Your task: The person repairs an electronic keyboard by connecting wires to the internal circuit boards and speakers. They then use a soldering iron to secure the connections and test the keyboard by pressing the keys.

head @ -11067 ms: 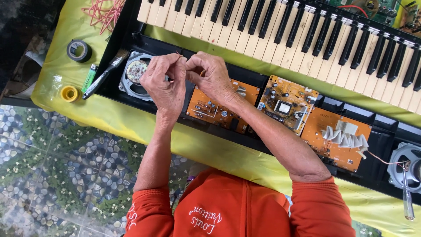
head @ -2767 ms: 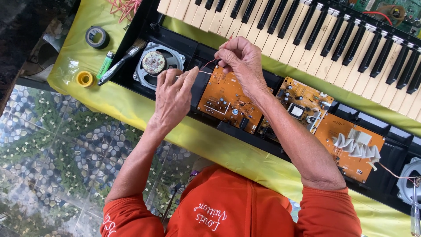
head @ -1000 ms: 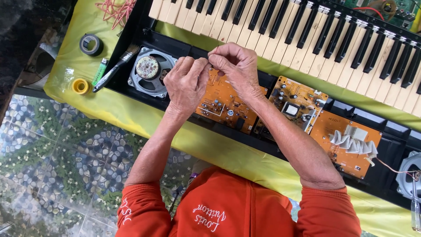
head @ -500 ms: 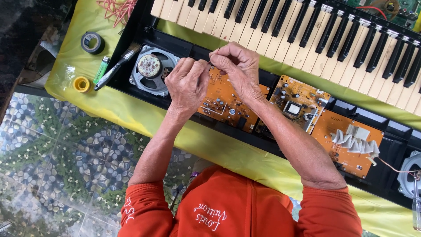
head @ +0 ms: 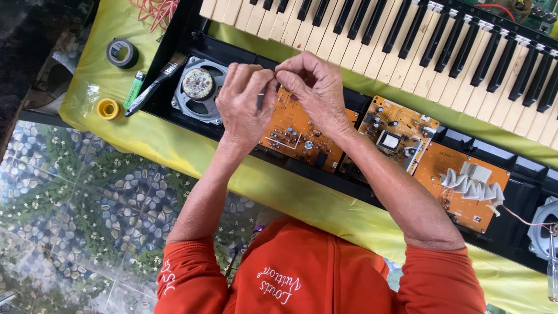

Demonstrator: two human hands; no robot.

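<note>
An opened electronic keyboard lies on a yellow cloth (head: 174, 145), its black case (head: 523, 203) showing several orange circuit boards (head: 296, 134) and a round speaker (head: 197, 87) at the left end. My left hand (head: 244, 104) and my right hand (head: 314, 87) meet fingertip to fingertip just above the leftmost board, right of the speaker. Both pinch something thin between them, probably a wire; it is too small to make out. The black and white keys (head: 407, 40) run behind my hands.
A paintbrush (head: 154, 84), a green lighter (head: 135, 88), a black tape roll (head: 122, 53) and a small yellow roll (head: 107, 109) lie at the cloth's left end. Red rubber bands (head: 154, 9) sit at the top. A second speaker (head: 543, 232) is at the right edge. Pebble-patterned floor lies below.
My hands have stayed pinched together above the leftmost board over the last second, with only slight finger shifts. Earlier the left hand was apart and lower, then rose to meet the right.
</note>
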